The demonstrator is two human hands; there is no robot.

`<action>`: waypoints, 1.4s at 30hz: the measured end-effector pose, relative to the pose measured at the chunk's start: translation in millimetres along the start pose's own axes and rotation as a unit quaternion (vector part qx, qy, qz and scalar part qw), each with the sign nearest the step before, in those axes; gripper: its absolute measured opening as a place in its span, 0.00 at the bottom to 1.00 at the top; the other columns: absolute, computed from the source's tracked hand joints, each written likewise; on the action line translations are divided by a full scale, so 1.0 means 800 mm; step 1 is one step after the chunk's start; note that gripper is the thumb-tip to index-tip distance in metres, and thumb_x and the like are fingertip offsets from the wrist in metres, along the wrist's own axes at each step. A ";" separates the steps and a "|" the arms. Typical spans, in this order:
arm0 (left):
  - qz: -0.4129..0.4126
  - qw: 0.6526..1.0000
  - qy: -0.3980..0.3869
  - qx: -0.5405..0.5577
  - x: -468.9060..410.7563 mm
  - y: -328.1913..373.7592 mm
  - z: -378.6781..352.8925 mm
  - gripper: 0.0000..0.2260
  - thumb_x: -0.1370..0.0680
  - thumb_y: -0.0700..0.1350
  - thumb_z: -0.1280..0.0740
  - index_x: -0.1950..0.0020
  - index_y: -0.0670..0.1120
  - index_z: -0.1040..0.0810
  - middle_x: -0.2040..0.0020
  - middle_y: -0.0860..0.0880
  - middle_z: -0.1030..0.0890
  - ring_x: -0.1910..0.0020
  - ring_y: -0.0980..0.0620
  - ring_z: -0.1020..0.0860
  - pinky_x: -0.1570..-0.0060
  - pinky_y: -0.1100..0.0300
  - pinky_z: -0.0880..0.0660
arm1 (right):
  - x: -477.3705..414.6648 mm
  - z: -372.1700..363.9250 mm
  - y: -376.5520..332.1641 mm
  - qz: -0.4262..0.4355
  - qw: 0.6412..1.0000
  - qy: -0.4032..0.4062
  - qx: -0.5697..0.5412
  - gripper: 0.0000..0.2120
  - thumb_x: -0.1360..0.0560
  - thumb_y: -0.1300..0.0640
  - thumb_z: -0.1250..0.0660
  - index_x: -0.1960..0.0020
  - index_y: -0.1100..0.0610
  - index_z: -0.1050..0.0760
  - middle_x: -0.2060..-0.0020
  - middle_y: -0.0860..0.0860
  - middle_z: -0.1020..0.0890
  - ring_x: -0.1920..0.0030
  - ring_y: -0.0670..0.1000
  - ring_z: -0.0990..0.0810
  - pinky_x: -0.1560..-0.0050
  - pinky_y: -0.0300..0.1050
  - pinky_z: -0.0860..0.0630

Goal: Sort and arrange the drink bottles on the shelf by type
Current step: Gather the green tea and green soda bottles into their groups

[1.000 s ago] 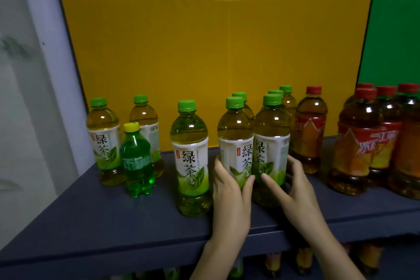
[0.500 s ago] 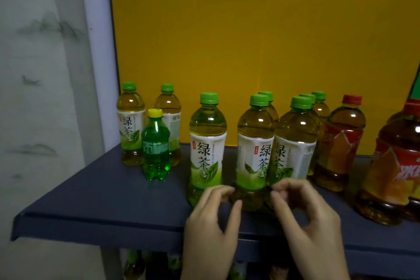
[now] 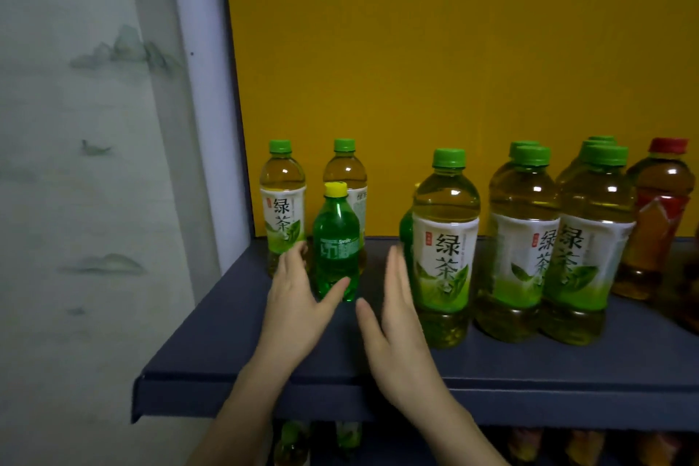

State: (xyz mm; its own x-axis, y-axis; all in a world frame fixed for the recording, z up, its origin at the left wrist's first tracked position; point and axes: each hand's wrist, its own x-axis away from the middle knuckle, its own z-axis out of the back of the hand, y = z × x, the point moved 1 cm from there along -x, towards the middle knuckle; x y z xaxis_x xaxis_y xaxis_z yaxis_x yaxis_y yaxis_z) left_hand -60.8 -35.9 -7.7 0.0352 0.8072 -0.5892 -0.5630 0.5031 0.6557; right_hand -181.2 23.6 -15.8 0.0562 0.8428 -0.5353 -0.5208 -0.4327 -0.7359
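A small green Sprite bottle with a yellow cap stands on the dark blue shelf, in front of two green tea bottles at the back left. My left hand is open just left of the Sprite bottle, its thumb at the bottle's base. My right hand is open with straight fingers, between the Sprite bottle and a front green tea bottle. A second green bottle peeks out behind that tea bottle. More green tea bottles stand to the right.
A red-capped brown tea bottle stands at the far right. A yellow panel backs the shelf, and a white post flanks it on the left. More bottles show on the shelf below.
Both hands left the middle green tea bottles and moved left to either side of the Sprite bottle, opening out. The view has shifted left and closer.
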 end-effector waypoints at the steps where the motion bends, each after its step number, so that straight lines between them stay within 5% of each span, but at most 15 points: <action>1: -0.005 1.000 -0.023 0.000 -0.011 -0.005 0.000 0.33 0.30 0.50 0.28 0.30 0.42 0.39 0.34 0.46 0.30 0.36 0.49 0.30 0.37 0.50 0.30 | -0.007 -0.007 0.000 -0.014 0.999 0.032 0.010 0.34 0.20 0.58 0.45 0.30 0.47 0.68 0.31 0.39 0.68 0.29 0.35 0.67 0.37 0.21 0.66; 4: -0.008 0.997 -0.076 0.014 -0.041 -0.014 -0.002 0.37 0.32 0.53 0.26 0.30 0.42 0.39 0.33 0.45 0.30 0.34 0.48 0.30 0.36 0.52 0.31 | -0.021 -0.025 -0.003 -0.035 0.993 0.101 0.047 0.36 0.21 0.59 0.44 0.27 0.54 0.69 0.32 0.42 0.68 0.30 0.39 0.67 0.32 0.31 0.65; 8: 0.005 0.993 -0.111 0.032 -0.064 -0.014 -0.006 0.30 0.33 0.52 0.25 0.39 0.40 0.33 0.40 0.44 0.25 0.40 0.46 0.27 0.45 0.57 0.31 | -0.034 -0.039 -0.012 -0.055 0.982 0.151 0.099 0.37 0.21 0.61 0.43 0.27 0.56 0.69 0.28 0.46 0.64 0.31 0.40 0.66 0.29 0.37 0.63; 19: -0.015 0.988 -0.149 0.043 -0.083 -0.043 0.013 0.32 0.33 0.52 0.25 0.37 0.40 0.34 0.37 0.42 0.26 0.37 0.44 0.29 0.39 0.51 0.30 | -0.077 -0.041 -0.005 -0.137 0.949 0.233 0.160 0.38 0.24 0.65 0.40 0.26 0.62 0.65 0.24 0.57 0.56 0.24 0.53 0.57 0.36 0.33 0.62; 26: -0.018 0.992 -0.121 0.041 -0.079 -0.051 0.020 0.31 0.32 0.52 0.26 0.36 0.40 0.34 0.36 0.42 0.27 0.37 0.44 0.29 0.40 0.50 0.30 | -0.113 -0.035 0.005 -0.243 0.931 0.233 0.140 0.33 0.20 0.59 0.46 0.27 0.65 0.66 0.25 0.62 0.54 0.25 0.58 0.50 0.27 0.47 0.48; 30: -0.022 0.993 -0.105 0.052 -0.077 -0.052 0.022 0.32 0.33 0.53 0.25 0.36 0.42 0.33 0.36 0.44 0.26 0.37 0.45 0.28 0.41 0.51 0.29 | -0.126 -0.022 0.010 -0.321 0.911 0.245 0.081 0.29 0.19 0.55 0.45 0.26 0.64 0.54 0.27 0.62 0.43 0.27 0.59 0.41 0.31 0.49 0.42; 37: -0.003 0.993 -0.089 0.073 -0.075 -0.055 0.030 0.31 0.35 0.53 0.24 0.38 0.44 0.31 0.38 0.46 0.23 0.39 0.46 0.26 0.41 0.51 0.28 | -0.129 -0.026 0.023 -0.289 0.905 0.304 0.072 0.31 0.26 0.58 0.33 0.29 0.62 0.45 0.31 0.59 0.35 0.31 0.59 0.36 0.33 0.51 0.37; 42: 0.022 0.990 -0.081 0.113 -0.075 -0.058 0.037 0.32 0.38 0.52 0.22 0.38 0.46 0.29 0.38 0.47 0.23 0.39 0.47 0.26 0.39 0.48 0.28 | -0.129 -0.042 0.034 -0.274 0.932 0.237 0.033 0.33 0.29 0.58 0.30 0.31 0.60 0.45 0.33 0.58 0.33 0.32 0.58 0.34 0.34 0.54 0.34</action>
State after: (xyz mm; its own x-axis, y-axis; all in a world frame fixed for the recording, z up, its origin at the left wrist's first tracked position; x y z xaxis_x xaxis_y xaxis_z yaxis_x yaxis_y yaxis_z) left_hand -12.5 -98.8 11.6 0.1566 0.8595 -0.4866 -0.3677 0.5080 0.7789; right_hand -172.5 -86.3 5.5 0.6907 0.6882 -0.2220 -0.3542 0.0543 -0.9336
